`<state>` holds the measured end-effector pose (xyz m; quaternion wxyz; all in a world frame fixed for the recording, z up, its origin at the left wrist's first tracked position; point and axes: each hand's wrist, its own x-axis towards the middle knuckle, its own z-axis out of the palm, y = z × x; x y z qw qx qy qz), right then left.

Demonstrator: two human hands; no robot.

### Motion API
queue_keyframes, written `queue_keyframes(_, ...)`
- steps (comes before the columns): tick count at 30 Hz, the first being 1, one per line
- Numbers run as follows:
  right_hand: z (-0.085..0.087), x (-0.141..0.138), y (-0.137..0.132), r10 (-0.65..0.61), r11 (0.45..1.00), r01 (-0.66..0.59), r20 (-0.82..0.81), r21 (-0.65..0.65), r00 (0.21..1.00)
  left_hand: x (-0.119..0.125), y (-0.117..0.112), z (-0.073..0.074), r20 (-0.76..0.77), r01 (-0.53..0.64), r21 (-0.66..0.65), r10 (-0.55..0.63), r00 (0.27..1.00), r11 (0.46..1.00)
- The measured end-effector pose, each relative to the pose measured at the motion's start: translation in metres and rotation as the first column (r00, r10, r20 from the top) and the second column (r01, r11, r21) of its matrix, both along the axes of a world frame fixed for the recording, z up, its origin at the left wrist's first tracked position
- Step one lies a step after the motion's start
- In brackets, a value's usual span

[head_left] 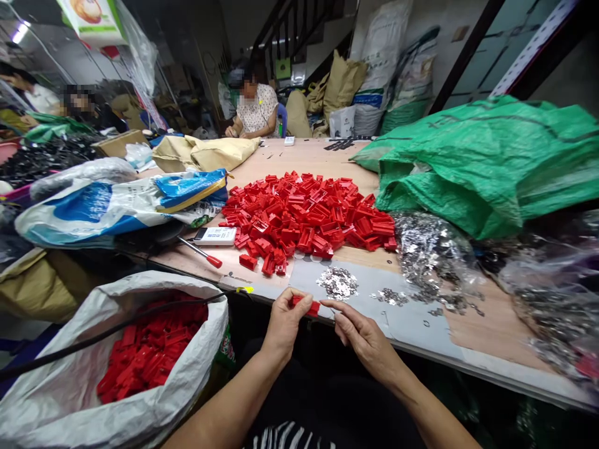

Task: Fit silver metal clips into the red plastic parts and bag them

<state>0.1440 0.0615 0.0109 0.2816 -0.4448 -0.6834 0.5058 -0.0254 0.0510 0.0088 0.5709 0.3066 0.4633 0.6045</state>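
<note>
My left hand (284, 321) grips a small red plastic part (307, 305) at the table's near edge, fingers curled round it. My right hand (362, 337) is just to its right, thumb and forefinger pinched toward the red part; whether a metal piece sits in the pinch is too small to tell. Ahead lies a large heap of the same red plastic parts (309, 215). A small mound of silver metal clips (337, 282) rests on a grey sheet (412, 321) just beyond my hands.
A white sack (70, 399) with red parts stands at my lower left. A green bag (486, 159), clear bags of metal clips (552, 293), a blue-white sack (107, 206), a red-handled screwdriver (203, 254) and a small white box (216, 235) crowd the table. Other people sit far off.
</note>
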Motion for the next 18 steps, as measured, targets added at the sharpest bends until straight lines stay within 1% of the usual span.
queue_keyframes(2,-0.001,0.000,0.001,-0.010,1.000,0.010,0.005,-0.020,1.000,-0.005,0.009,-0.005,-0.181,-0.107,0.061,0.117,0.977,0.992)
queue_keyframes(3,-0.001,0.000,0.001,-0.014,0.999,0.014,0.003,-0.029,1.000,-0.009,0.014,-0.007,-0.239,-0.147,0.087,0.163,0.957,0.985)
queue_keyframes(6,-0.003,0.002,0.002,-0.026,0.998,0.026,0.002,-0.056,1.000,-0.021,0.025,-0.015,-0.330,-0.226,0.143,0.262,0.907,0.963)
queue_keyframes(9,-0.008,0.006,0.003,-0.038,0.996,0.039,0.012,-0.079,0.999,-0.032,0.028,-0.022,-0.422,-0.262,0.200,0.324,0.847,0.944)
queue_keyframes(11,-0.012,0.009,0.003,-0.053,0.995,0.054,0.020,-0.086,0.998,-0.036,0.027,-0.026,-0.546,-0.242,0.250,0.343,0.765,0.938)
queue_keyframes(14,-0.020,0.013,0.004,-0.070,0.992,0.073,0.026,-0.106,0.997,-0.038,0.024,-0.029,-0.734,-0.180,0.301,0.348,0.583,0.936)
queue_keyframes(16,-0.023,0.015,0.005,-0.070,0.989,0.073,0.026,-0.129,0.997,-0.039,0.025,-0.029,-0.790,-0.174,0.315,0.359,0.496,0.933)
queue_keyframes(18,-0.024,0.015,0.006,-0.073,0.986,0.076,0.029,-0.150,0.997,-0.042,0.029,-0.027,-0.820,-0.203,0.329,0.386,0.423,0.922)
